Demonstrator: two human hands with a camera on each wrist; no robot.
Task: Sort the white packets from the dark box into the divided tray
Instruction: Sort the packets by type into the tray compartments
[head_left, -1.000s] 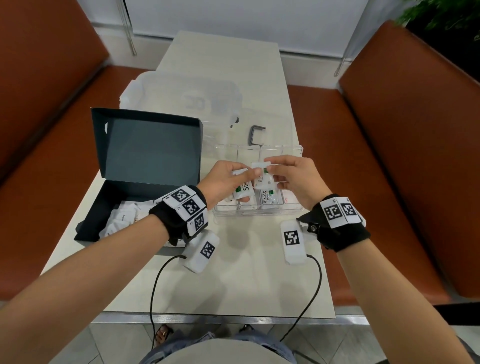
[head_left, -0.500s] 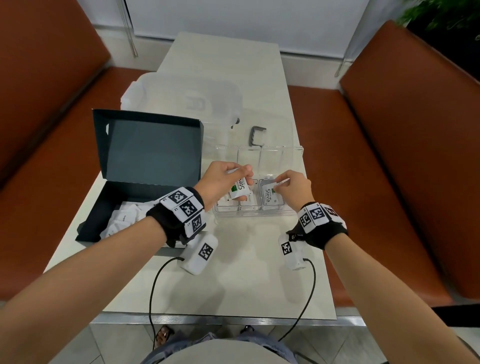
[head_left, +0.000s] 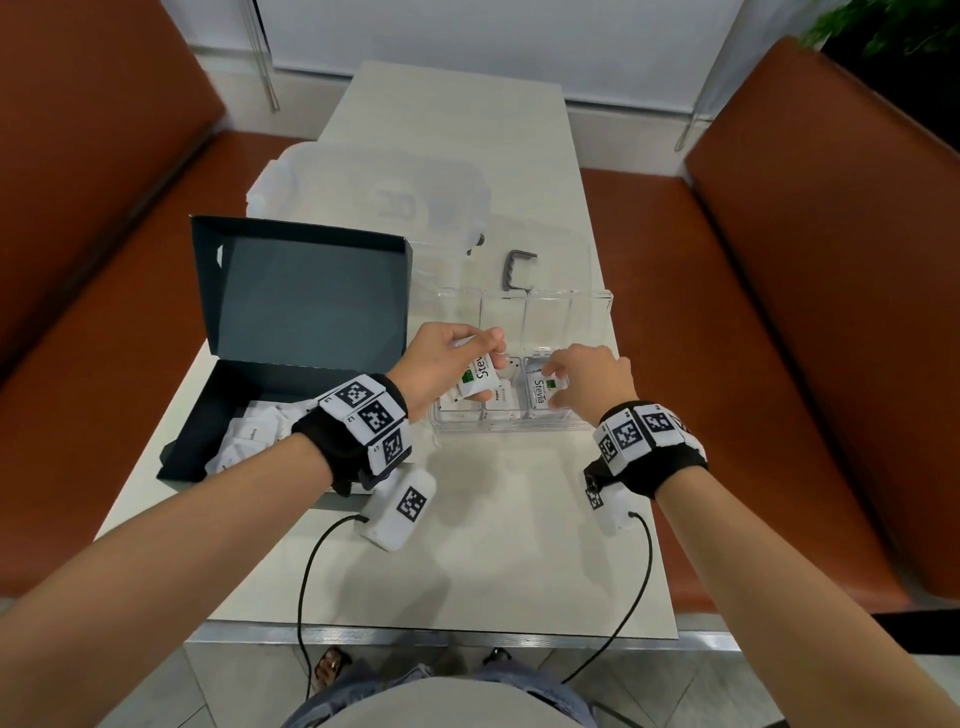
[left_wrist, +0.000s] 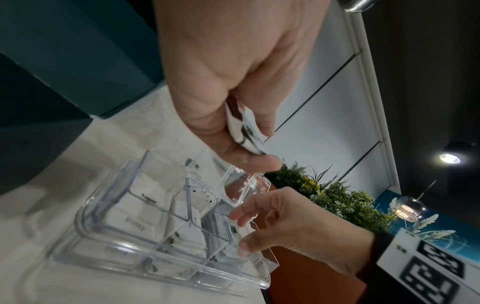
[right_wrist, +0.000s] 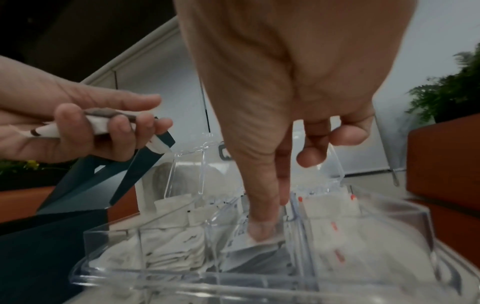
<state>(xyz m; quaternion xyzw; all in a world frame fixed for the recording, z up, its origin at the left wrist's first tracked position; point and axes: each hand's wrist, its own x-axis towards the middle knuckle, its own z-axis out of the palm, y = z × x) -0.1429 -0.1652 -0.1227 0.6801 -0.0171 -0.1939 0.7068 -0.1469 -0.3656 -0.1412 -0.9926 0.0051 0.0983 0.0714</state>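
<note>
left hand (head_left: 441, 364) holds a stevia packet (head_left: 479, 378) w/ fingers (right_wrist: 78, 121) curled round it, thumb on top, above the left part of the divided tray (head_left: 519, 427). right hand (head_left: 587, 382) reaches into a tray compartment right of centre; its fingers (right_wrist: 262, 222) are apart, thumb & forefinger tips down on a 2nd stevia packet (head_left: 543, 392) lying in that compartment, other fingers loosely bent above. can't tell if it pinches or only presses. tray is clear plastic, near the table's (head_left: 467, 561) right edge, its clear lid (head_left: 545, 314) standing up behind. other compartments hold white packets, one marked sugar (left_wrist: 149, 199), some w/ red marks (right_wrist: 335, 228) at far right. dark box (head_left: 270, 332) sits at the table's left edge, lid upright, more white packets (head_left: 249, 434) piled in its base. a big clear container (head_left: 374, 202) & a small grey clip (head_left: 517, 270) lie further back on the table.
</note>
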